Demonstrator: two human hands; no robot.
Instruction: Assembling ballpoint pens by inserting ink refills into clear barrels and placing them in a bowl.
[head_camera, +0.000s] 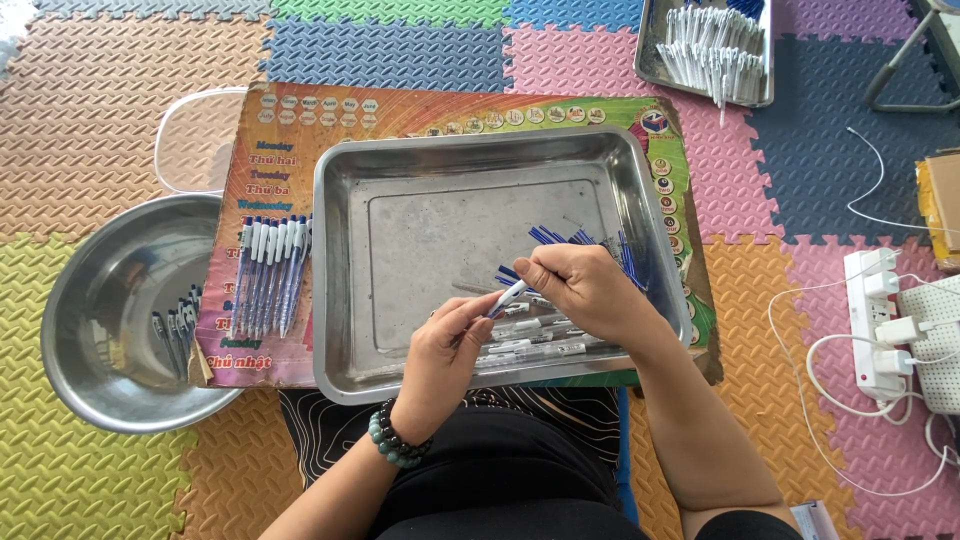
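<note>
You hold 1 white-and-blue pen (510, 295) between both hands above the near half of the steel tray (340, 290). Your left hand (445, 345) pinches its lower end; your right hand (585, 285) closes on the upper end, fingers curled, so the barrel stays steady between 2 grips. Under your hands lie clear pen barrels (530, 345) and thin blue refills (560, 238), close for easy reach. Left of the tray, a row of finished pens (272, 272) rests on the printed cardboard (330, 115). A steel bowl (100, 300) further left holds a few dark parts.
</note>
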